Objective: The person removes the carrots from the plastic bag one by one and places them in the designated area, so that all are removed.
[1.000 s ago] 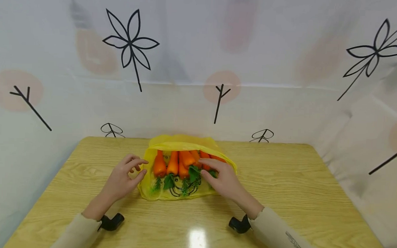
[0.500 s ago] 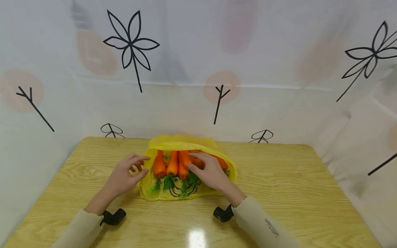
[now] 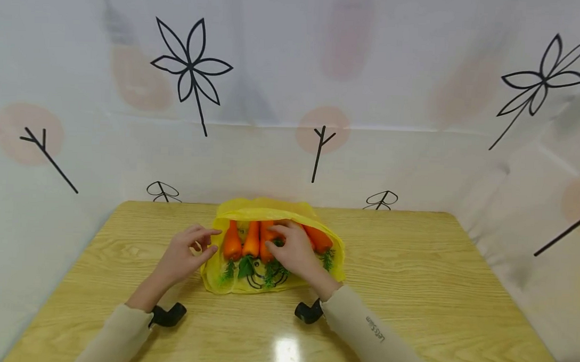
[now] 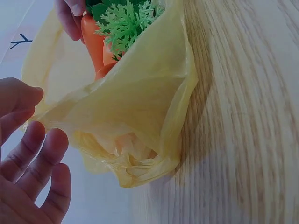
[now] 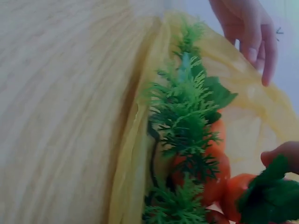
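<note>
Left hand [image 3: 184, 254]: fingers loosely bent and spread, thumb apart, gripping nothing; fingertips lie at the near side of the yellow bag [image 3: 269, 214], contact unclear. A beige sleeve [image 3: 114, 337] covers the forearm; a black fitting [image 3: 169, 315] projects from the inner side of this wrist.

Right of the left hand, the bag lies on its side on the tabletop [image 3: 401, 281], mouth gaping toward the person. Inside, between the hands: leftmost carrot [image 3: 232, 244], then a second carrot [image 3: 251, 241], side by side, green tops [image 5: 187, 107] toward the person.

Right hand [image 3: 297, 253]: reaches into the mouth, fingers curved, thumb beside a third carrot [image 3: 265, 254]; whether it grips a carrot cannot be told. Close to its thumb is a dark green leaf [image 5: 271, 191]. Just right of the hand, within the bag, rests another carrot [image 3: 320, 240].
</note>
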{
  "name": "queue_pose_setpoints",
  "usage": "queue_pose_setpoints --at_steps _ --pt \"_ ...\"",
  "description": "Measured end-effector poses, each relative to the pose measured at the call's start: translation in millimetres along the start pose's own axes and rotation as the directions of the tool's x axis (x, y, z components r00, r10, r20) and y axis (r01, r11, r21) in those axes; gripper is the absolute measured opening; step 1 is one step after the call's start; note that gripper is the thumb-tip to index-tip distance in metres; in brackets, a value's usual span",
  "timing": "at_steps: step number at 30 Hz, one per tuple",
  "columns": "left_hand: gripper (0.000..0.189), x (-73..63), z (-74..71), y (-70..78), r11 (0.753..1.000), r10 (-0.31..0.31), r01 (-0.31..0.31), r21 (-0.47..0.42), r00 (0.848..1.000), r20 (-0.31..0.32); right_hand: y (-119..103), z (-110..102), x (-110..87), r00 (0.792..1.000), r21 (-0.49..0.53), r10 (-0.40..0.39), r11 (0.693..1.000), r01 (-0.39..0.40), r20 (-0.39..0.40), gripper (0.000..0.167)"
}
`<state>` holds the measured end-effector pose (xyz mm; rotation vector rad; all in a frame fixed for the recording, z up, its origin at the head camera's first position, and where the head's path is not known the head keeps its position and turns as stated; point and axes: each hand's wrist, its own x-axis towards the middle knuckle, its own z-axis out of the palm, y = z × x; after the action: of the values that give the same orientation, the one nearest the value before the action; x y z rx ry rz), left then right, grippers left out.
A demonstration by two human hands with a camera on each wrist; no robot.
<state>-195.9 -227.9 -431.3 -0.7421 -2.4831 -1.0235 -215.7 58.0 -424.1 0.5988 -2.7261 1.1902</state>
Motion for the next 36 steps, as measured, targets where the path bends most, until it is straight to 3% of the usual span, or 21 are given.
queue_pose_setpoints --at_steps 8,17,26,36 --pt "0.038 1.6 1.8 2.8 1.000 0.011 -0.011 0.023 1.000 -0.002 2.0 8.6 -5.2 0.992 0.016 -0.057 0.998 0.059 -0.108 0.024" --pt "0.040 0.4 0.8 -0.4 1.000 0.004 -0.004 0.023 1.000 -0.001 3.2 9.1 -9.7 0.981 0.043 -0.126 0.990 0.133 -0.151 0.025" --pt "0.039 1.3 -2.3 0.9 0.999 -0.018 0.017 0.045 0.999 0.031 -0.5 -2.2 -17.0 0.983 0.099 -0.141 0.983 0.153 -0.120 0.025" --pt "0.038 2.6 -2.6 0.8 0.998 -0.008 0.006 0.066 1.000 0.021 -1.8 -23.8 -30.7 0.993 0.181 -0.105 0.977 0.114 -0.056 0.026"
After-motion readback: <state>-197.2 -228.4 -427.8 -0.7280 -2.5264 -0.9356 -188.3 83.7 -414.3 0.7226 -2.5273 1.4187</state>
